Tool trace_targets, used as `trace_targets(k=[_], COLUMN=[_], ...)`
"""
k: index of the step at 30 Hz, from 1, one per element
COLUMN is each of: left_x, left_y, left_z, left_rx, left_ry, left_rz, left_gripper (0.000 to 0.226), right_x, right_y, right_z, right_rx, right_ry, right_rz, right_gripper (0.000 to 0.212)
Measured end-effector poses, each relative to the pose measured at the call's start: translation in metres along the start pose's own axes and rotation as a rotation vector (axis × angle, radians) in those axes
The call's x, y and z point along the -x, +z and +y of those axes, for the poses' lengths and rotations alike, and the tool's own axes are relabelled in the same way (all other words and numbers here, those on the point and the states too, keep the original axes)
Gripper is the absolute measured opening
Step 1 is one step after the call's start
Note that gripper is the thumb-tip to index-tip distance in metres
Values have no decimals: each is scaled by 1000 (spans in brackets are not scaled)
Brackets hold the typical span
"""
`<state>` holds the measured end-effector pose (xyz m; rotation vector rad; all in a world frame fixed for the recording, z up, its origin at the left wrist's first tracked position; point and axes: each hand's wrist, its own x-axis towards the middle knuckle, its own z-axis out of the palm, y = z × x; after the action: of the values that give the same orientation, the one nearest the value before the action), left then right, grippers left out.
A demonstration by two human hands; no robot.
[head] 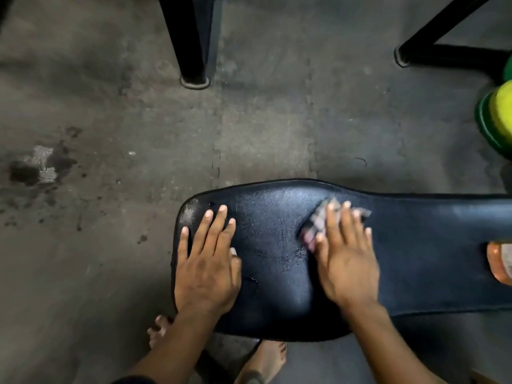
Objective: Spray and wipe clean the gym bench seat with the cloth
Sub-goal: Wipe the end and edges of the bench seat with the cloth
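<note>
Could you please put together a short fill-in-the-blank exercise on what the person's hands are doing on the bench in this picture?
1. The cloth lies under the ____ hand.
2. The left hand rests flat on the black ____, holding nothing.
3. The right hand presses the cloth onto the bench seat with its fingers ____.
4. Below the seat's near edge, the person's feet are ____, on the floor.

Missing words: right; bench seat; spread; bare
</note>
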<state>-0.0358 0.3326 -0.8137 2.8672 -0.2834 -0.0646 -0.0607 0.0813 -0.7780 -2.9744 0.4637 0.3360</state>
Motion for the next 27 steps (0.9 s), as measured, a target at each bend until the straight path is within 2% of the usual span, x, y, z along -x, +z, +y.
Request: trace_targets(k=[2,3,5,8,10,12,14,17,19,21,24,25,27], left_x=[2,2,1,2,6,5,3,0,2,4,4,4,3], left_y=[1,1,1,0,1,0,1,1,2,3,4,3,2], left_z=[-1,-2,-2,-3,-4,-4,-3,-2,-3,-5,-5,-5,-4], left_rx=[0,2,-5,-10,-18,-2,6,18,4,-1,-4,-3,-6], left_ry=[6,12,20,21,22,26,27,30,29,36,46,44,35], left_rz=[0,5,8,2,0,12,19,10,-6,-11,3,9,8], left_gripper=[62,63,63,63,63,62,62,63,64,64,64,64,64], right_x=[-36,-56,-83,-79,-57,-43,-39,-46,-68,-97,-127,-128,-114], right_y=[-7,-10,-13,-12,-6,-8,-10,-22,-28,-36,-42,-37,-23], right_z=[-9,-23,-63,-120,-132,-114,-75,-11,5,-10,-72,-95,-130], right_rx=[-2,3,41,59,-33,-74,-17,12,41,69,72,79,85], right_ry=[130,138,36,-237,-352,-370,-297,-1,117,169,91,8,-191], right_rz=[-7,6,-9,-29,-24,-42,-68,-79,-50,-113,-200,-190,-91], right_gripper=[66,64,62,61,64,66,69,68,58,52,68,71,64])
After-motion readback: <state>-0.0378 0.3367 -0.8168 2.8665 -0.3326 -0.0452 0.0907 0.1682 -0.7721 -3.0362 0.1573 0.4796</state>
